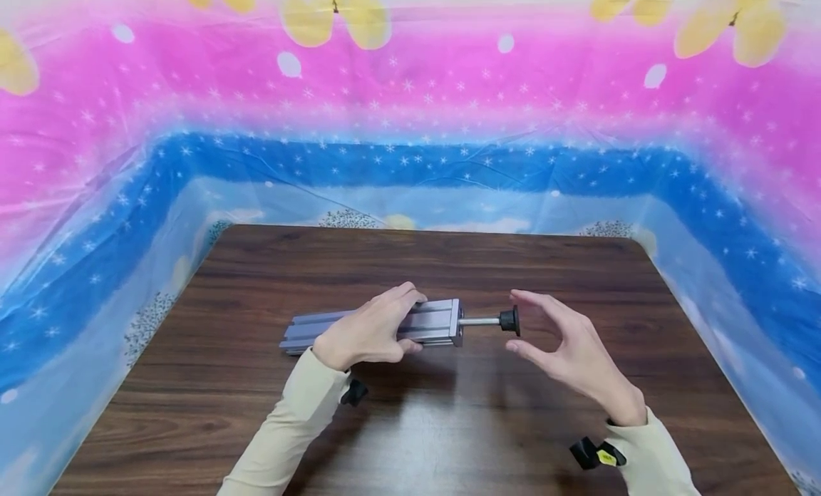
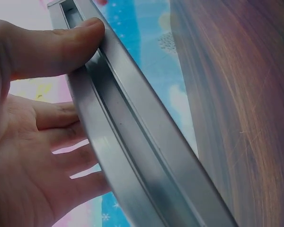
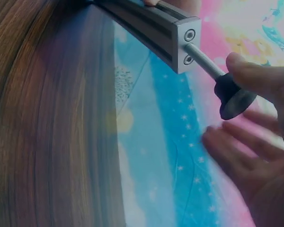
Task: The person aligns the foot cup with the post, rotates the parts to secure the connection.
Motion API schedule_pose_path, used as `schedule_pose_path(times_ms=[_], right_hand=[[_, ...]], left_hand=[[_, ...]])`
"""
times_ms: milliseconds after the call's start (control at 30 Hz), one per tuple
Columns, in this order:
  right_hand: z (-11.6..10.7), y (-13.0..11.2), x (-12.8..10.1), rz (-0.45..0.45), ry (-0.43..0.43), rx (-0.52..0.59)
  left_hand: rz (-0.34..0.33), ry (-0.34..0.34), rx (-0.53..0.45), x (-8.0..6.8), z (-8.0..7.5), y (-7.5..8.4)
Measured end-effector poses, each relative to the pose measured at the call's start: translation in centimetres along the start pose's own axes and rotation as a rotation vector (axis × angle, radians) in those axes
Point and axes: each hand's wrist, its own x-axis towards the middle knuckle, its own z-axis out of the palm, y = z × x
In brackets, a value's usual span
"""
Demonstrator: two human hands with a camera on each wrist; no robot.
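Note:
A grey aluminium profile [image 1: 435, 322] with long grooves lies roughly crosswise above the wooden table. My left hand [image 1: 368, 330] grips it from above, the thumb [image 2: 61, 49] on its near grooved side and the fingers on the far side. From the end plate [image 3: 180, 52], which carries two screws, a threaded levelling foot sticks out to the right: a metal rod [image 1: 479, 321] ending in a black round base [image 1: 510, 321]. My right hand [image 1: 574, 350] is spread beside this base, thumb and fingers apart on either side; whether the thumb touches it cannot be told.
The dark brown wooden table [image 1: 192, 417] reaches under both arms. Behind it and along both sides hangs a pink and blue patterned cloth [image 1: 423, 111]. Black camera mounts sit at the left wrist [image 1: 354, 393] and the right wrist [image 1: 585, 453].

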Motion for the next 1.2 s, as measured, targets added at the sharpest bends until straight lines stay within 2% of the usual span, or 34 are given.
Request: schedule_pose_path(times_ms=[67,167,300,500,700,1200], right_hand=[[0.0,0.3,0.3,-0.080,0.024,0.019],[0.1,0.7,0.7,-0.149,0.041,0.070],[0.1,0.9,0.8,-0.172,0.046,0.115],[-0.1,1.0,0.6,-0.168,0.056,0.094],[-0.1,1.2,0.4,-0.115,0.027,0.119],[-0.3,0.8,0.6,0.117,-0.046,0.176]], left_hand=[[0.001,0.009,-0.002,0.1,-0.2,-0.1],[0.008,0.018,0.017,0.2,-0.3,-0.3],[0.008,0.009,0.027,0.3,-0.2,-0.4],[-0.019,-0.009,0.027,0.4,0.1,-0.1],[-0.033,-0.011,0.059,0.3,0.3,0.2],[-0.013,-0.010,0.092,0.2,0.0,0.8]])
